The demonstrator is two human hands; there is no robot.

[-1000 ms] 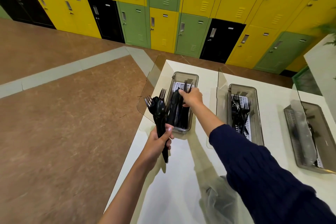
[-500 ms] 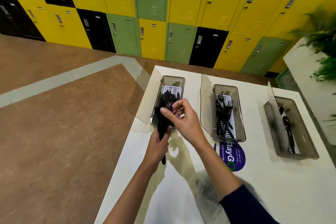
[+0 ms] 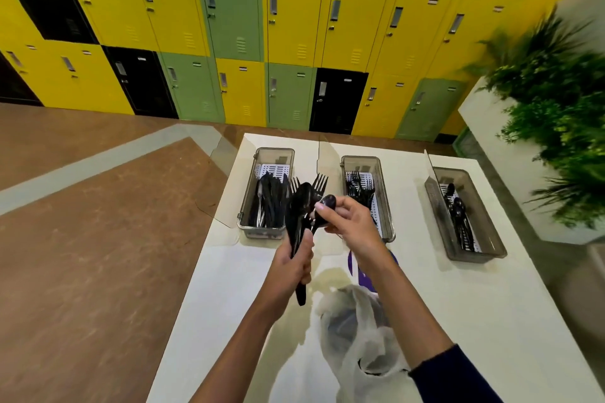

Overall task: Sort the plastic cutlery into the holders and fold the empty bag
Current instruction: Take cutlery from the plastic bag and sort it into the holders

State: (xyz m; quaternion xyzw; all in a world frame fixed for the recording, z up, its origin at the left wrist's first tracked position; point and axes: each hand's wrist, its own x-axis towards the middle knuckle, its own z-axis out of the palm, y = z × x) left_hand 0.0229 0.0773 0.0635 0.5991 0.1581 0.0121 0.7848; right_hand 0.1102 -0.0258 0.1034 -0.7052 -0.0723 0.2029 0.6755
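Note:
My left hand grips a bunch of black plastic cutlery, spoons and forks pointing up, above the white table. My right hand pinches the bowl of one black spoon at the top of that bunch. Three smoky clear holders stand in a row behind: the left holder with knives, the middle holder with forks, the right holder with spoons. The clear plastic bag lies crumpled on the table under my right forearm.
Each holder's clear lid stands open on its left side. A purple sticker shows on the table under my right wrist. A white planter with green plants stands to the right. Lockers line the far wall; the brown floor drops away left of the table.
My right hand left the left holder, came back to the bunch in my left hand and now pinches a spoon. The view has shifted right and up.

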